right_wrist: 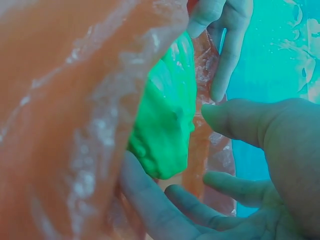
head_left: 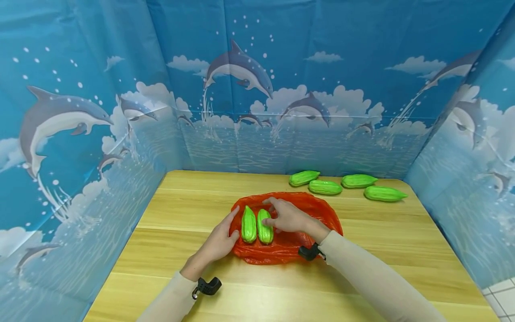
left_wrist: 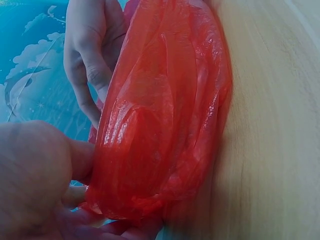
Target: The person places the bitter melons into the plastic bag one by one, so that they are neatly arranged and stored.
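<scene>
A crumpled red plastic bag (head_left: 287, 250) lies spread on the table, its mouth facing up. Inside it, side by side, are two bright green ribbed gourds, a left one (head_left: 249, 226) with a pointed tip and a right one (head_left: 263, 233). My left hand (head_left: 220, 238) rests against the bag's left edge, thumb and fingers spread. Over the bag reaches my right hand (head_left: 290, 216), close beside the right gourd, fingers apart. In the right wrist view, the bag's wall partly hides a gourd (right_wrist: 170, 110). Through the left wrist view's red film (left_wrist: 155, 100) no gourd shows plainly.
Several more green gourds lie behind the bag toward the back right, among them one (head_left: 385, 193) near the table's right side. Blue dolphin-print sheeting (head_left: 249, 147) stands around the wooden table (head_left: 181, 201) at the back and both sides.
</scene>
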`<action>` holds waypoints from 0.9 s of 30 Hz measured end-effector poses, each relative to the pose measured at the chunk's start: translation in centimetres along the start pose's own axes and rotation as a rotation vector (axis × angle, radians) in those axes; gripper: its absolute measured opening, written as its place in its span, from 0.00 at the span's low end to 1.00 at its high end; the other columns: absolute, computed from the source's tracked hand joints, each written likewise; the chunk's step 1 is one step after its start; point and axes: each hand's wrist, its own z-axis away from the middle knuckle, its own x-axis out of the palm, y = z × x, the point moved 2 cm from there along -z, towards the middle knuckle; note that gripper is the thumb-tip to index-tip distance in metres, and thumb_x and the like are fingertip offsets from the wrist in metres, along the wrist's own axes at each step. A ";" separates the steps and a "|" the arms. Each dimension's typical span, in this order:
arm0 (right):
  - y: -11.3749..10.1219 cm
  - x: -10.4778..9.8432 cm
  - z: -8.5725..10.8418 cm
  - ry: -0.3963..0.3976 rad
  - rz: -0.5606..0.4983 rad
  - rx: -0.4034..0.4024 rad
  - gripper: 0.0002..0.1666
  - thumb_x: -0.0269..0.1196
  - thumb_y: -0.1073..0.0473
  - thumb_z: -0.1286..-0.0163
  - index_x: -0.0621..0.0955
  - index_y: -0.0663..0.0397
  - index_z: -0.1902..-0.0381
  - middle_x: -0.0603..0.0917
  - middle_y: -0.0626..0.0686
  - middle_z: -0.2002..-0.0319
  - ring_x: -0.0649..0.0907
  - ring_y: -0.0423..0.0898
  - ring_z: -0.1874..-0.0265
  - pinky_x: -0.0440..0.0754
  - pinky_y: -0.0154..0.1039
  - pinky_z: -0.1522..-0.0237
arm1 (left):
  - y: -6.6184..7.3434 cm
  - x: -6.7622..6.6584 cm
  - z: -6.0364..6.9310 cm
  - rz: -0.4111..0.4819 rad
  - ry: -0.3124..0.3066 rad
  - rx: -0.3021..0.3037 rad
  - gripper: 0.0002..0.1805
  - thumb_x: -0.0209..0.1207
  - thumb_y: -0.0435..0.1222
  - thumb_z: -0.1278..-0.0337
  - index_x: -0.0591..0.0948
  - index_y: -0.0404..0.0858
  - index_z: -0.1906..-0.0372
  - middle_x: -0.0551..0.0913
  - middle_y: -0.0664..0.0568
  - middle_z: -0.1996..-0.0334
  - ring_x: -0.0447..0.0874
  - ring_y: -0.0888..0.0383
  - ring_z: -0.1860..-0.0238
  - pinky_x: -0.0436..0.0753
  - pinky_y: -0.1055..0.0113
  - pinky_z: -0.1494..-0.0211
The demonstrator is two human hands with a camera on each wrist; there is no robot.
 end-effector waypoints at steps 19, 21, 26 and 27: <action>-0.1 -1.8 0.8 0.052 0.032 -0.086 0.40 0.72 0.50 0.13 0.74 0.56 0.12 0.83 0.67 0.24 0.93 0.59 0.38 0.95 0.59 0.35 | 0.0 0.1 0.0 0.004 0.005 0.001 0.43 0.56 0.26 0.16 0.59 0.37 0.04 0.63 0.33 0.07 0.61 0.33 0.07 0.63 0.32 0.05; 0.0 -2.0 0.9 0.054 0.020 -0.086 0.40 0.71 0.50 0.13 0.73 0.56 0.12 0.82 0.68 0.22 0.92 0.61 0.36 0.94 0.59 0.34 | 0.0 0.1 0.0 0.004 0.007 0.001 0.43 0.56 0.26 0.17 0.59 0.37 0.04 0.63 0.33 0.07 0.62 0.33 0.07 0.63 0.32 0.05; 0.2 -2.6 1.1 0.068 0.000 -0.084 0.39 0.71 0.50 0.12 0.74 0.55 0.12 0.80 0.67 0.20 0.91 0.63 0.34 0.93 0.61 0.31 | 0.0 0.1 0.1 0.012 0.008 -0.002 0.43 0.56 0.26 0.17 0.59 0.38 0.04 0.62 0.34 0.06 0.60 0.33 0.06 0.62 0.31 0.05; 0.2 -2.7 1.2 0.073 0.001 -0.084 0.38 0.71 0.50 0.12 0.75 0.55 0.12 0.80 0.67 0.20 0.91 0.63 0.34 0.93 0.61 0.31 | 0.0 0.1 0.2 0.013 0.007 -0.005 0.43 0.56 0.26 0.17 0.59 0.38 0.04 0.62 0.34 0.06 0.60 0.33 0.06 0.62 0.31 0.04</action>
